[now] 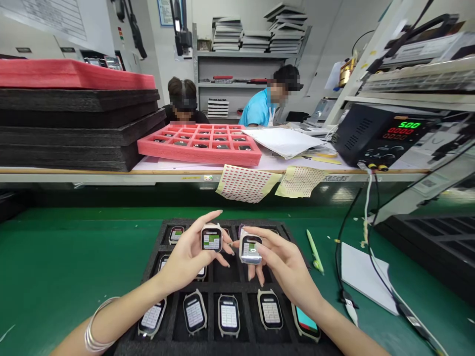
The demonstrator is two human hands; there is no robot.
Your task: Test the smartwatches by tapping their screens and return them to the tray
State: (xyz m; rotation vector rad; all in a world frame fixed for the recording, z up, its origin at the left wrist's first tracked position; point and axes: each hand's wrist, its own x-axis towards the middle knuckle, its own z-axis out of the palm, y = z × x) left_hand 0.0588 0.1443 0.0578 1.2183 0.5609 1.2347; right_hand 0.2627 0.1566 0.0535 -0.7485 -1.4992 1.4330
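Observation:
My left hand [187, 257] pinches a small watch body [211, 239] with a lit green and white screen, held up above a black foam tray [222, 277]. My right hand [282, 262] grips a second watch body [250, 248], tilted, its screen lit too. Both hands hover over the tray's middle rows. Several more watch bodies with lit screens lie in the tray's near row [229, 314] and in its far compartments [176, 234]. A silver bangle [92, 331] circles my left wrist.
A green pen [314, 251] and a white sheet [365, 277] lie on the green mat to the right, beside dangling cables [343, 237]. A power supply [378, 136], a red foam tray [200, 143] and stacked black foam [74, 128] sit on the raised shelf. Two people sit behind it.

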